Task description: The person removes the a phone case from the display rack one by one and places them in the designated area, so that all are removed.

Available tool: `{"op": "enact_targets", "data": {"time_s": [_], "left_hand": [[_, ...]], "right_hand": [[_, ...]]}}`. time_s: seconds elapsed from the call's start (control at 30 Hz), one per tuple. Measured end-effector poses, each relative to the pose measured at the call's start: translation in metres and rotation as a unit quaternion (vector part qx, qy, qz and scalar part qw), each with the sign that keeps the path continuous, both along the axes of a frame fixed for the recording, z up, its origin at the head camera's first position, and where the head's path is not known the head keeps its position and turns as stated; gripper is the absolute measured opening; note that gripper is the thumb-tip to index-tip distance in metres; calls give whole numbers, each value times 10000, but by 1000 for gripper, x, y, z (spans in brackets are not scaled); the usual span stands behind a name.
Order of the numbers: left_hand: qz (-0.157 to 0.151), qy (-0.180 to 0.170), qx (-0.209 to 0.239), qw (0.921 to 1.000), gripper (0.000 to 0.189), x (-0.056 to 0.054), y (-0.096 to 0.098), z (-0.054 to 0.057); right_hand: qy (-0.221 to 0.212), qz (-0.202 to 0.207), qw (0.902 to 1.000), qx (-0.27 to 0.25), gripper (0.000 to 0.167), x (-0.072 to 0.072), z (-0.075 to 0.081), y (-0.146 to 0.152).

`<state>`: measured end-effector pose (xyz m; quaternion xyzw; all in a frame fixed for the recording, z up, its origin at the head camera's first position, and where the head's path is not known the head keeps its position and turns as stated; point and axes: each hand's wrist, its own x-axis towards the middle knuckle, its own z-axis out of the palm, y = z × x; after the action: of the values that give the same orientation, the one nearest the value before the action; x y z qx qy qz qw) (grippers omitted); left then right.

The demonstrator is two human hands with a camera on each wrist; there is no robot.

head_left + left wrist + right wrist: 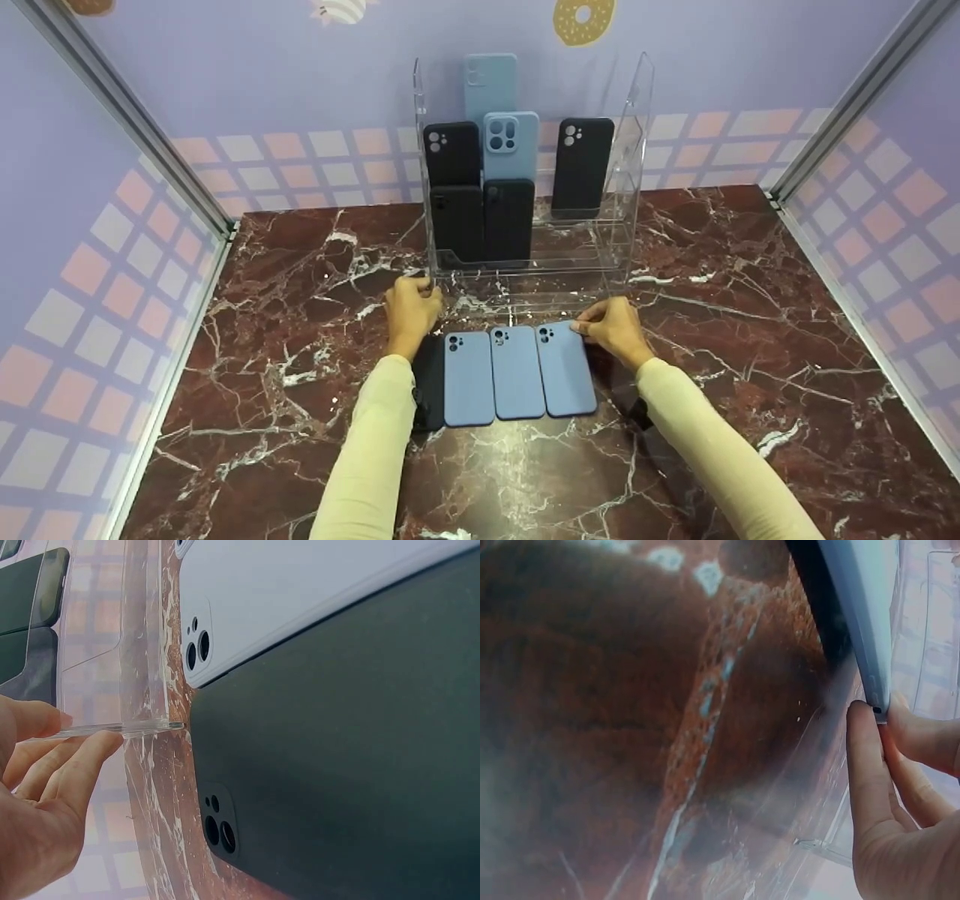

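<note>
My right hand (pixel 616 327) pinches the top right corner of the rightmost blue phone case (pixel 568 371). In the right wrist view that case (pixel 862 615) shows edge-on between thumb and fingers, tilted off the table. Two more blue phone cases, a middle one (pixel 519 375) and a left one (pixel 469 381), lie beside it in a row. At the row's left end is a black phone case (pixel 429 382), partly covered by the left forearm. My left hand (pixel 49 795) pinches the side panel of a clear stand (pixel 150 727) between thumb and fingers.
The clear tiered stand (pixel 637 150) stands behind the row, bearing several black and blue phone cases, among them a light blue one (pixel 517 157) and a black one at right (pixel 583 169). Purple patterned panels (pixel 750 60) enclose the marbled table (pixel 300 420) on three sides.
</note>
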<state>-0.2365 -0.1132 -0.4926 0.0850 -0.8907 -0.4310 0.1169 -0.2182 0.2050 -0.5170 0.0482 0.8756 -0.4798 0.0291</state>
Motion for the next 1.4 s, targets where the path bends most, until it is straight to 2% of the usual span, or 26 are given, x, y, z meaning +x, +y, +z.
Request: {"op": "enact_targets", "data": {"time_s": [0.13, 0.27, 0.47, 0.6, 0.93, 1.23, 1.4], "left_hand": [[-11, -62, -26, 10000, 22, 0, 0, 0], [27, -96, -37, 9999, 24, 1, 1, 1], [41, -48, -87, 9999, 25, 1, 1, 2], [22, -12, -94, 10000, 24, 1, 1, 2], [56, -58, -85, 9999, 23, 1, 1, 2], [45, -101, -126, 9999, 18, 1, 2, 2], [67, -74, -154, 9998, 21, 0, 1, 2]], "right_hand": [[181, 65, 9996, 206, 15, 2, 1, 2], [429, 156, 9980, 428, 13, 4, 9, 1], [878, 291, 9920, 862, 15, 0, 32, -4], [1109, 379, 9886, 941, 17, -5, 53, -11], [1334, 346, 9888, 573, 21, -25, 100, -38], [1595, 227, 9866, 255, 24, -54, 131, -53], [1978, 198, 9799, 184, 24, -68, 142, -64]]}}
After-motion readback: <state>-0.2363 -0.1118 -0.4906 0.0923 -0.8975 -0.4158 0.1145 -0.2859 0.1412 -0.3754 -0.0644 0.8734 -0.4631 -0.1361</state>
